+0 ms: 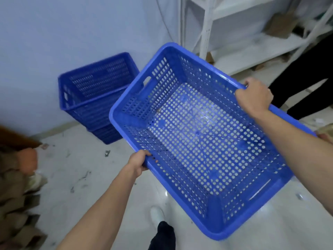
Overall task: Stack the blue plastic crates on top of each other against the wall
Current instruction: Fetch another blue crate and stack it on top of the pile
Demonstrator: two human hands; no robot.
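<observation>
I carry an empty blue perforated plastic crate [198,134] in the air, tilted, its open side facing me. My left hand [139,162] grips its near-left long rim. My right hand [254,97] is closed over the opposite long rim. To the upper left, a stack of blue crates [93,91] stands on the floor against the pale wall, nested one in another. The held crate overlaps the stack's right side in the view and hangs apart from it.
A white metal shelf unit [207,29] holding cardboard stands at the upper right. A person in black trousers [306,78] stands on the right. Stacked brown cardboard [16,204] sits at the left edge. My white shoe [157,214] is on the glossy floor, with small debris [107,153].
</observation>
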